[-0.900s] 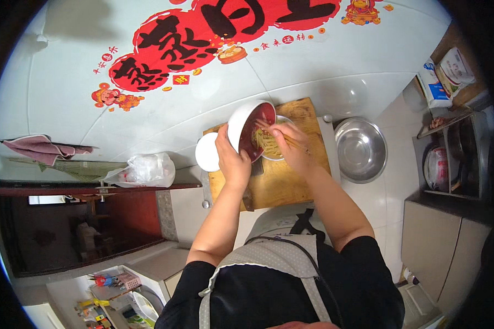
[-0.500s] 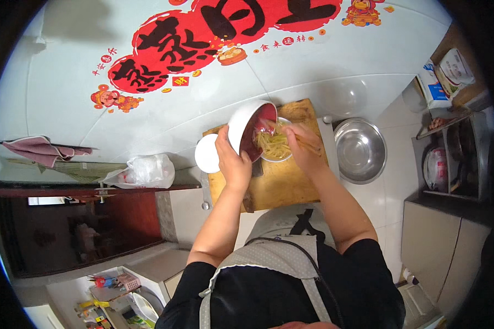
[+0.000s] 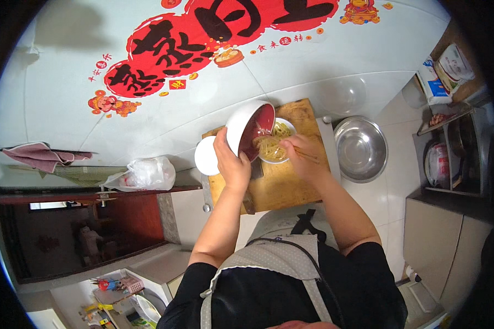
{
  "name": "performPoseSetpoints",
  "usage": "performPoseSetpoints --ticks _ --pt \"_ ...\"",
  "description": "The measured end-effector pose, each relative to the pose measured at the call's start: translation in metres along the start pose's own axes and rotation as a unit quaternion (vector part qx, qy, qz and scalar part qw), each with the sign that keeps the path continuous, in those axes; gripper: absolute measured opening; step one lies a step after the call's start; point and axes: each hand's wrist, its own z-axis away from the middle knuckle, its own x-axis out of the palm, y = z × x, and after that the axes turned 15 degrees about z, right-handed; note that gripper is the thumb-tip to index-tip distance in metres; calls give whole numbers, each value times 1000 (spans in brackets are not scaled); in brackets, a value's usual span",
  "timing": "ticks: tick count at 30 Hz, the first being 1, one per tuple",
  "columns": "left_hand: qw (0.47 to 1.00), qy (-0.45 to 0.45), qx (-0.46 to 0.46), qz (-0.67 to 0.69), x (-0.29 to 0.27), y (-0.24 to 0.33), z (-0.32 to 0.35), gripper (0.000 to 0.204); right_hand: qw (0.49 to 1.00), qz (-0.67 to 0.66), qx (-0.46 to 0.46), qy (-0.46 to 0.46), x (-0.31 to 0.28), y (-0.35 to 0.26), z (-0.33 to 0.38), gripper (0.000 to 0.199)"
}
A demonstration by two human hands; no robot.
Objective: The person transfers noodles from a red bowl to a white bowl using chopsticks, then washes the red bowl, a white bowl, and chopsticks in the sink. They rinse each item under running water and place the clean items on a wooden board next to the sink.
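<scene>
A wooden board [image 3: 285,192] was carried by a pale-edged bench [image 3: 331,159].
Most of the bench top was covered by the board, its yellow-brown surface darkened in patches; toward its far side a white dish [image 3: 293,129] of pale strips [image 3: 281,130] was set, and a dark knife [image 3: 249,202] was laid to the left, reaching the near edge. At the left edge a round white vessel [image 3: 206,156] was seen, its support partly hidden.

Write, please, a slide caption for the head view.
Left hand holds a tilted bowl beside a dish of food; right hand holds chopsticks.
</scene>
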Motion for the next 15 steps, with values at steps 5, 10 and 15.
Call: performPoseSetpoints --ticks 5,10,15 --pt "1000 -1 17 0 3 1 0 72 999 0 -42 -4 -6 -28 -3 14" --pt "1000 -11 22 -11 2 5 -4 73 998 57 -12 -26 1 -6 9 16" --pt "1000 1 -10 -4 0 0 -3 73 998 9 -64 6 -3 -38 -4 16"
